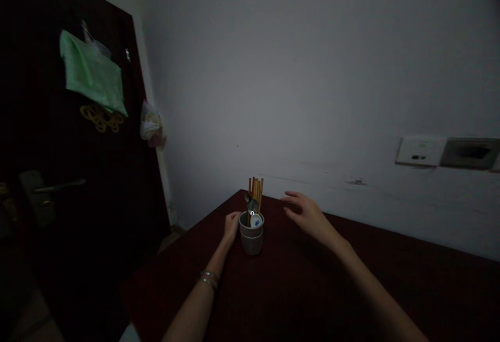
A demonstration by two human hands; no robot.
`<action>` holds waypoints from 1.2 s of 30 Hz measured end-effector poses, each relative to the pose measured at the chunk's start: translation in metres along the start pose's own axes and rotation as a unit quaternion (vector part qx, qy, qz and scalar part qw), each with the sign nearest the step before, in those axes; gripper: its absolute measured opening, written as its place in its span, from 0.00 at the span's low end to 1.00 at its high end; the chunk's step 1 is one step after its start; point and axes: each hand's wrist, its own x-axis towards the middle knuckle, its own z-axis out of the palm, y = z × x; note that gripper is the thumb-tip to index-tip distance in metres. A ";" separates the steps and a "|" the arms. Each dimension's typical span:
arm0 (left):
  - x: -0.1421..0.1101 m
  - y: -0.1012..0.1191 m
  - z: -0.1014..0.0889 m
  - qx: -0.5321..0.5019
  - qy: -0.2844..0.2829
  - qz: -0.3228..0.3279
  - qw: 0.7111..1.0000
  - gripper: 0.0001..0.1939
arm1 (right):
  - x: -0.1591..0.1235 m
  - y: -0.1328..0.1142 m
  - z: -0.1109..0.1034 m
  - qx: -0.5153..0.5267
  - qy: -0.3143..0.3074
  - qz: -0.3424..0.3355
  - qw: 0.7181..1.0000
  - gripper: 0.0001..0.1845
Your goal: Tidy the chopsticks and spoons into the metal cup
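Note:
A grey ceramic utensil holder point(252, 244) stands upright on the dark red table. Several wooden chopsticks point(257, 190), metal spoons point(252, 206) and a white spoon with a blue mark point(255, 221) stick out of its mouth. My left hand point(232, 225) is closed against the holder's left side near the rim, its fingertips partly hidden. Two bracelets circle that wrist. To the right of the holder, my right hand point(308, 219) hovers above the table, holding nothing, with thumb and fingers apart.
The dark table point(312, 284) meets a pale wall point(292, 97) at its far side. On the left is a dark door with a lever handle point(58, 185) and a hanging green cloth point(92, 73). A plastic bag point(151, 124) hangs by the frame. A wall socket point(420, 152) sits at right.

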 end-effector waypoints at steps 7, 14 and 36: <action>0.009 -0.010 0.000 -0.006 -0.003 0.033 0.999 0.11 | 0.039 -0.028 0.034 0.011 -0.100 0.014 0.995 0.13; 0.009 -0.011 -0.001 -0.009 0.019 0.035 0.999 0.09 | 0.034 -0.022 0.045 -0.038 -0.125 0.010 0.991 0.14; 0.007 -0.009 -0.001 0.001 -0.010 0.032 0.999 0.09 | 0.029 -0.031 0.064 -0.144 -0.148 -0.027 0.978 0.13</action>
